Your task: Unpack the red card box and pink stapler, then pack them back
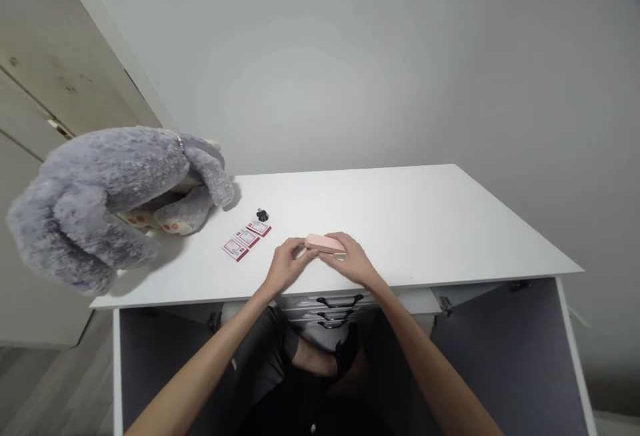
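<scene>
At the front edge of the white tabletop, both hands are around a pink oblong case (326,244) with a rounded end. A paler strip shows along its underside at the right. My left hand (289,264) is at its left end, thumb and fingers closed on it. Over the right end curls my right hand (351,261), its thumb along the near side. The fingers partly hide the case, so I cannot tell whether it is open. Left of the hands lie three red-and-white cards (247,239) in a slanting row. Just beyond them is a small black item (262,215).
A large grey-purple plush toy (120,189) slumps over the left end of the white tabletop (400,216). Below the front edge are drawers with black handles (340,301). Cabinet doors (510,356) stand open on both sides of my legs. A grey wall (320,56) rises behind.
</scene>
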A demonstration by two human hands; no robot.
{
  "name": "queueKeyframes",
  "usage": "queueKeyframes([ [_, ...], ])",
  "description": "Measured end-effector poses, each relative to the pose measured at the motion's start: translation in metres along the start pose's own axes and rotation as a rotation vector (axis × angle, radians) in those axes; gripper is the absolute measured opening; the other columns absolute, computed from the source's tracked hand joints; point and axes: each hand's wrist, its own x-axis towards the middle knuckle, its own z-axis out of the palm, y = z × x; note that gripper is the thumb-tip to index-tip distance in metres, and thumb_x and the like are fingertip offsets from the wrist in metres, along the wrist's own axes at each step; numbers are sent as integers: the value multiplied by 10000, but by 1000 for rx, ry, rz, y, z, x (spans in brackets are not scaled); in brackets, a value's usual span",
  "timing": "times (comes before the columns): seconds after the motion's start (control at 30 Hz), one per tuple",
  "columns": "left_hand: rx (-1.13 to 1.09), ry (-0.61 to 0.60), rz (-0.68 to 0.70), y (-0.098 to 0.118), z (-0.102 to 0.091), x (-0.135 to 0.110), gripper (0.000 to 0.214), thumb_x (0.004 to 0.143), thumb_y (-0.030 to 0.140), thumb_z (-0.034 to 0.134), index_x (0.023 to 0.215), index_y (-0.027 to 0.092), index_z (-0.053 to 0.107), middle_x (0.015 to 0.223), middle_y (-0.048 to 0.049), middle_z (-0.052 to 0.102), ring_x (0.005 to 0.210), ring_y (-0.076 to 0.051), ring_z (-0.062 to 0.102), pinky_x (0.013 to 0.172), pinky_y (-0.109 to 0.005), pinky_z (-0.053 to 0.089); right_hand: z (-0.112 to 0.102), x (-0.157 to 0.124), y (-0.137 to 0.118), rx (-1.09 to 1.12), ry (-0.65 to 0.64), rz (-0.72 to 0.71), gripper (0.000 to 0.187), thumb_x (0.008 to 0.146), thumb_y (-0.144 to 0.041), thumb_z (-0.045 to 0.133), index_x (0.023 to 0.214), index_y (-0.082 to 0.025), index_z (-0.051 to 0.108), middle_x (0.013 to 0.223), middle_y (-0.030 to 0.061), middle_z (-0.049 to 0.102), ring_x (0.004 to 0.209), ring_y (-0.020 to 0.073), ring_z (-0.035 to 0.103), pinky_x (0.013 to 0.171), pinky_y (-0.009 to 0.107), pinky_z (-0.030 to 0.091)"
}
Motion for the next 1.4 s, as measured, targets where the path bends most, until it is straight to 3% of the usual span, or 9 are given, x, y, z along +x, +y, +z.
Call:
queueKeyframes([
  [0.23,55,-62,60,2,1,-2,413,933,637,703,975,241,814,919,-64,774,875,-239,677,839,-380,527,-5,-3,1,87,-37,25,347,884,-541,786,1106,-277,751,1112,48,765,1060,275,697,961,413,536],
  [0.43,-8,-73,83,3,5,-2,372,951,602,705,1018,253,816,1054,-77,788,971,-244,705,880,-381,547,-9,-5,4,191,-68,39,375,898,-545,770,1153,-271,745,1147,40,768,1105,273,697,971,390,547],
  [0.7,36,-34,76,9,27,-3,213,893,478,817,961,278,843,1019,-59,817,970,-259,715,906,-416,532,-16,-3,-2,317,-86,140,420,920,-587,723,1171,-250,726,1119,29,768,1053,263,701,919,353,555],
  [1.07,25,23,61,19,48,-4,158,862,412,867,933,273,838,1009,-56,822,995,-271,715,921,-439,518,-21,-3,5,358,-45,93,467,929,-615,700,1209,-242,715,1121,46,760,1066,265,700,947,367,564],
  [1.27,13,-5,73,21,47,-7,190,892,416,836,998,260,820,1048,-56,810,1038,-265,703,941,-424,513,-22,-4,8,393,-50,95,489,934,-626,701,1231,-238,701,1185,61,741,1132,273,679,1017,390,535],
  [1.4,-57,12,79,23,46,-11,266,924,380,787,1143,233,754,1051,-55,779,1013,-237,701,908,-383,529,-21,-4,8,439,-56,101,465,943,-609,710,1225,-240,699,1179,59,742,1136,269,674,1011,382,528],
])
